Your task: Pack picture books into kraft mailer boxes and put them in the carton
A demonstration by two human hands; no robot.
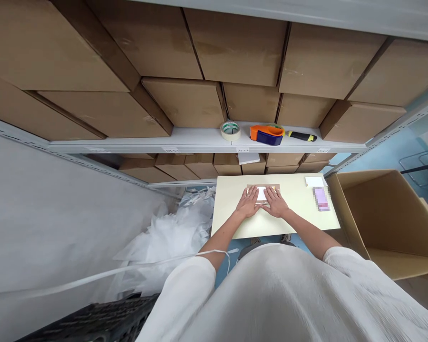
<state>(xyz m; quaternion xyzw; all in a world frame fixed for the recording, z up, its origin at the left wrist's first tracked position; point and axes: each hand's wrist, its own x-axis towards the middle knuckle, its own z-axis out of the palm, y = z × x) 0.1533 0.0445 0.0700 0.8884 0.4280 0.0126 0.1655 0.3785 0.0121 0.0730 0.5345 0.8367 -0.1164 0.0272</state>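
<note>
Packet (261, 194) flat on the table (224, 199), under both hands
Left hand (248, 204) and right hand (276, 204) lie flat, fingers extended, gripping nothing; uneven pressure could skew or crease it. Beside the table, an open carton (395, 209) shows bare inner walls; the shelved boxes (244, 57) look closed, contents hidden.

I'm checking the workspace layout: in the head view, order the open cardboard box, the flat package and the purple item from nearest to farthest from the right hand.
1. Flat package: touching the right hand, under its fingers.
2. Purple item: to its right, on the tabletop.
3. Open cardboard box: farther right, beyond the tabletop's edge.
</note>
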